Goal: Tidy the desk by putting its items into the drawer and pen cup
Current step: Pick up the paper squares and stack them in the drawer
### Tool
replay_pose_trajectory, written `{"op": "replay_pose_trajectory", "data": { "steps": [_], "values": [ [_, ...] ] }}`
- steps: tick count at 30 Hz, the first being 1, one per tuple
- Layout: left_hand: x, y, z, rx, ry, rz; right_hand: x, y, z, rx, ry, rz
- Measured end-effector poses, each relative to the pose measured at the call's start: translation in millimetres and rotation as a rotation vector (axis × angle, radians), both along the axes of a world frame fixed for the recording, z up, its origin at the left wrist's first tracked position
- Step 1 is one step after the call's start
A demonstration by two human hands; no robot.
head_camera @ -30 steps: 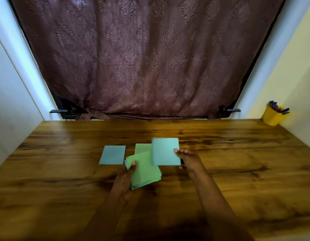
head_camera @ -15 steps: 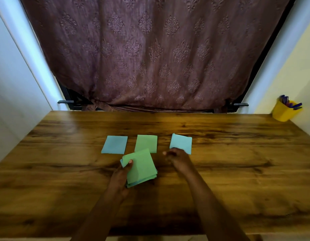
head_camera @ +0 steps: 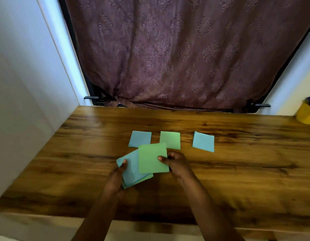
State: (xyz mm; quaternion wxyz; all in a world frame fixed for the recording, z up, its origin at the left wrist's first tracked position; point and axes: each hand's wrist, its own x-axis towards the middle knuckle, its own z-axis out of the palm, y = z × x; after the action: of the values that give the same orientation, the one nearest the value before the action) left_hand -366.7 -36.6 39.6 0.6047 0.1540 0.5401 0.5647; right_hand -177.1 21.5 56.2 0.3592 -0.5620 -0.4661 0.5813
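Three square paper notes lie in a row on the wooden desk [head_camera: 237, 171]: a blue note [head_camera: 140, 138] at the left, a green note [head_camera: 170, 139] in the middle, a second blue note [head_camera: 203, 141] at the right. My left hand [head_camera: 116, 180] grips a small stack of notes [head_camera: 131, 173], blue on top. My right hand [head_camera: 176, 162] pinches a single green note [head_camera: 151, 158] by its right edge, held just above the stack. A yellow pen cup [head_camera: 305, 113] with pens stands at the desk's far right corner.
A patterned brown curtain [head_camera: 176, 49] hangs behind the desk's far edge. A white wall [head_camera: 20, 101] borders the desk on the left. The desk's front edge [head_camera: 150, 221] runs under my forearms.
My right hand set a blue note down at the right of the row, then came back and took the top green note off the stack in my left hand.
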Motion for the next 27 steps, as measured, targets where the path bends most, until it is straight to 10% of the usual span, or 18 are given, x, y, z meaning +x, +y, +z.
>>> {"op": "replay_pose_trajectory", "data": {
  "steps": [5,10,16,27],
  "values": [
    [-67,-19,3,-0.042,0.008,0.088,-28,2,-6,-0.003,-0.078,-0.087],
    [-96,-37,3,-0.062,-0.032,0.098,-50,-15,-17,0.142,-0.757,-0.01],
    [-61,-39,3,-0.052,0.092,0.015,-78,-54,3,0.051,-0.269,0.114],
    [-10,-36,9,0.008,0.012,-0.102,-6,-63,20,0.06,-0.07,-0.228]
  ]
}}
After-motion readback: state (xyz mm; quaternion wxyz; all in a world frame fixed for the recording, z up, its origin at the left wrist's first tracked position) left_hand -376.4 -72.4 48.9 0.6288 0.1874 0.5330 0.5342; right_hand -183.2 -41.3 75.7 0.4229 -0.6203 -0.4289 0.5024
